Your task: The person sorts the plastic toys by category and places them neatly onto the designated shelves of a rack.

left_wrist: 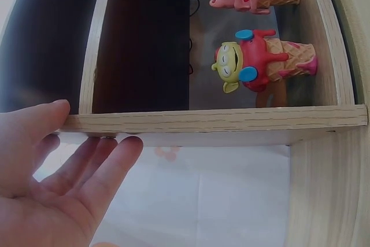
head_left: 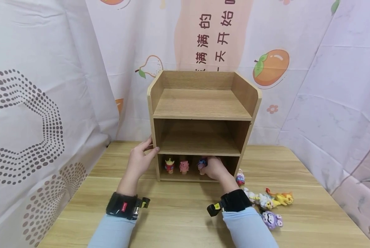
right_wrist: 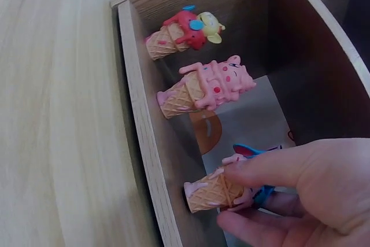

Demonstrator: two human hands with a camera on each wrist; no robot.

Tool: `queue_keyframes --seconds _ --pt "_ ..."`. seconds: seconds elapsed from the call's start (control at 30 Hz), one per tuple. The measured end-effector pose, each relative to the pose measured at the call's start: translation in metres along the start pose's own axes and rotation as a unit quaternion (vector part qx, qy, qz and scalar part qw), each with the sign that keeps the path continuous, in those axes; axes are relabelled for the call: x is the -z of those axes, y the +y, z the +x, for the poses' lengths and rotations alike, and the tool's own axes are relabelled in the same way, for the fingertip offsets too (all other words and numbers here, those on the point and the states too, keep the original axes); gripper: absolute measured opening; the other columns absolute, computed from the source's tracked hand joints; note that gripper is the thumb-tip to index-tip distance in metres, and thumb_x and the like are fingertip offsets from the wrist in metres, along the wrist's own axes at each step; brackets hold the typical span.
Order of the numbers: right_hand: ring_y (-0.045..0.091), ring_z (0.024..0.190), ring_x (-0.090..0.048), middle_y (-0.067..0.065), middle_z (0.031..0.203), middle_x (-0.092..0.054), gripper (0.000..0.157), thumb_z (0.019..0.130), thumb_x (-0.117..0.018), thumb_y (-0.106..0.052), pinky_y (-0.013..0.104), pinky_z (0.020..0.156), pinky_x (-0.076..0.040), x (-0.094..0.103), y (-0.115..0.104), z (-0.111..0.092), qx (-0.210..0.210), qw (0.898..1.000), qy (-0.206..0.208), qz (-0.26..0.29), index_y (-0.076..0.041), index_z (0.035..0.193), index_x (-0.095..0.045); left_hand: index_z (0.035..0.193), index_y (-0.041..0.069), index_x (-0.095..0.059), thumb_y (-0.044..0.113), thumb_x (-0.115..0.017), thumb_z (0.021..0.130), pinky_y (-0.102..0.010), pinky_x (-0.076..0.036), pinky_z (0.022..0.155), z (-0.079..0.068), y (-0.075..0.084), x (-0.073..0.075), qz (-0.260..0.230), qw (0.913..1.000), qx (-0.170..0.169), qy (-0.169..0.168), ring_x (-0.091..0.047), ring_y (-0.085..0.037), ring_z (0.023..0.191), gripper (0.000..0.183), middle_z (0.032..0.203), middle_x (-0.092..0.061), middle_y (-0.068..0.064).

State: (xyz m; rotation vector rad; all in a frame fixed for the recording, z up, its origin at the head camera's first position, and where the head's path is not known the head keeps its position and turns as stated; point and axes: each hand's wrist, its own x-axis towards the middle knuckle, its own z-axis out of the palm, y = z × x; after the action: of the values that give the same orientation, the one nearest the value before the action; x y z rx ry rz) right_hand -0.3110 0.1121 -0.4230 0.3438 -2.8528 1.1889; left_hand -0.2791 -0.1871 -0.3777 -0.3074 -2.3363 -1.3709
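Observation:
A small wooden shelf [head_left: 203, 115] stands on the table. My left hand [head_left: 140, 156] holds its left side panel, thumb at the front edge and fingers along the outer face. In the bottom compartment my right hand [head_left: 215, 167] pinches a blue-and-pink ice-cream-cone figurine [right_wrist: 215, 192] between thumb and fingers, its cone base down by the compartment's floor. To its left, a pink cone figurine [right_wrist: 219, 85] stands upright. Farthest left is a red cone figurine with a yellow-green, three-eyed head [left_wrist: 254, 65].
On the table [head_left: 178, 213] right of the shelf lie a purple figurine [head_left: 271, 219], an orange-and-yellow figurine [head_left: 284, 198], a white-and-yellow one [head_left: 265, 202] and a red-and-blue one [head_left: 240, 178]. A printed curtain [head_left: 129, 34] hangs behind.

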Motion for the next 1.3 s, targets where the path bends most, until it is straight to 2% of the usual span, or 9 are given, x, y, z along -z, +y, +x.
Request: queue_keyframes --seconds 0.13,0.3,0.4,0.53,0.63,1.13,1.3 --pt "0.024 0.083 -0.055 0.007 0.090 -0.060 0.037 0.080 -0.080 0.006 0.035 0.070 -0.045 -0.0018 -0.0007 0.0014 0.007 1.000 0.001 0.000 -0.003 0.110 -0.060 0.148 0.008 -0.053 0.023 -0.072 0.098 -0.053 -0.055 0.093 0.0001 0.0006 -0.0006 -0.004 1.0000 0.000 0.000 -0.064 -0.032 0.120 0.056 0.140 -0.060 -0.016" --pt "0.031 0.097 -0.054 0.014 0.108 -0.054 0.061 0.079 -0.082 0.004 0.038 0.077 -0.048 -0.0045 -0.0012 0.0032 0.018 1.000 0.013 -0.016 -0.001 0.132 -0.052 0.149 0.008 -0.052 0.022 -0.072 0.098 -0.052 -0.056 0.092 0.0003 0.0006 -0.0013 -0.007 1.0000 -0.005 -0.001 -0.064 -0.033 0.119 0.056 0.141 -0.060 -0.016" --pt "0.030 0.096 -0.054 0.013 0.107 -0.054 0.057 0.080 -0.083 0.003 0.038 0.077 -0.048 -0.0061 -0.0012 0.0041 0.017 1.000 0.013 -0.023 -0.002 0.128 -0.054 0.149 0.008 -0.052 0.022 -0.072 0.098 -0.051 -0.056 0.091 0.0003 0.0001 -0.0016 -0.007 1.0000 -0.003 -0.003 -0.064 -0.034 0.119 0.056 0.141 -0.060 -0.016" --pt "0.026 0.089 -0.054 0.009 0.097 -0.054 0.043 0.081 -0.082 0.003 0.036 0.074 -0.047 -0.0063 -0.0012 0.0045 0.014 1.000 0.002 -0.019 -0.003 0.114 -0.056 0.149 0.008 -0.052 0.022 -0.071 0.098 -0.049 -0.057 0.090 0.0002 0.0004 -0.0018 -0.005 1.0000 -0.001 -0.003 -0.064 -0.034 0.120 0.056 0.141 -0.060 -0.016" --pt "0.025 0.088 -0.055 0.008 0.096 -0.055 0.040 0.082 -0.082 0.002 0.036 0.074 -0.047 -0.0053 -0.0017 0.0038 0.016 1.000 -0.004 -0.027 -0.003 0.112 -0.055 0.149 0.007 -0.052 0.022 -0.072 0.098 -0.049 -0.057 0.090 0.0002 0.0009 -0.0017 -0.004 1.0000 -0.001 -0.002 -0.064 -0.033 0.120 0.056 0.141 -0.060 -0.017" --pt "0.028 0.097 -0.055 0.011 0.108 -0.057 0.046 0.083 -0.082 -0.002 0.040 0.084 -0.049 -0.0039 -0.0031 0.0032 0.018 0.998 -0.009 -0.064 -0.002 0.121 -0.056 0.149 0.007 -0.051 0.023 -0.071 0.098 -0.051 -0.056 0.093 -0.0006 0.0014 -0.0006 -0.005 1.0000 0.005 0.001 -0.064 -0.032 0.120 0.057 0.142 -0.059 -0.016" --pt "0.033 0.108 -0.054 0.018 0.124 -0.058 0.063 0.082 -0.085 -0.007 0.046 0.099 -0.048 -0.0023 -0.0001 0.0026 0.029 0.997 -0.001 -0.077 -0.001 0.136 -0.054 0.149 0.008 -0.051 0.023 -0.071 0.098 -0.051 -0.055 0.094 -0.0010 0.0023 0.0002 -0.003 1.0000 0.004 0.000 -0.064 -0.032 0.120 0.057 0.141 -0.059 -0.016"
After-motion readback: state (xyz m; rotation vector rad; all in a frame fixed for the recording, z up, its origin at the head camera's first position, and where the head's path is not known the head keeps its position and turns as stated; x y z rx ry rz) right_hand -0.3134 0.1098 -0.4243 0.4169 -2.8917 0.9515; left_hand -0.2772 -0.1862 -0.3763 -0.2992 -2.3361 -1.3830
